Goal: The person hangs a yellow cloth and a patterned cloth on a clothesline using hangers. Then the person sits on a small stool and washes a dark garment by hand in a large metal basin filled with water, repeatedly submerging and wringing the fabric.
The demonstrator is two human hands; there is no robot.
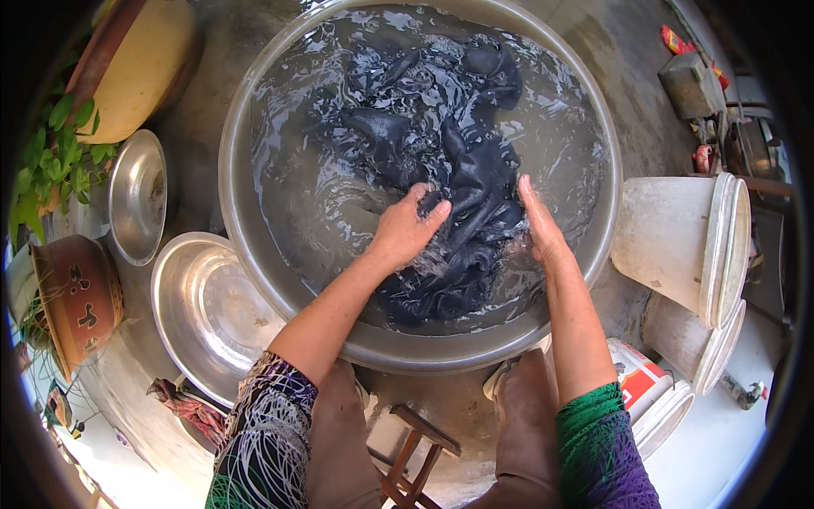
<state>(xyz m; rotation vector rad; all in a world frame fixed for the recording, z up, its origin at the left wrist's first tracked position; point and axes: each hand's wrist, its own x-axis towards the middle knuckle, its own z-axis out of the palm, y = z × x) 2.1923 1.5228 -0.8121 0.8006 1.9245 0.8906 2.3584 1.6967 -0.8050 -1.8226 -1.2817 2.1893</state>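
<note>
A dark navy, soaked piece of clothing (pixel 479 174) lies bunched in the cloudy water of a large round metal basin (pixel 234 182). My left hand (pixel 405 227) is at its left side, thumb and fingers closing around a dark fold, the fingertips partly hidden by cloth and water. On the opposite side, my right hand (pixel 543 227) dips into the water next to the cloth. Its thumb points up and away, and the visible fingers are stretched out; the rest is under the splash. Between my hands the fabric is twisted into thick folds, and its far end spreads toward the basin's far side.
Left of the basin are a wide metal bowl (pixel 182 293), a smaller metal bowl (pixel 140 216) and a brown plant pot (pixel 89 297). White buckets (pixel 666 237) stand close on the right. A small wooden stool (pixel 415 462) is between my legs.
</note>
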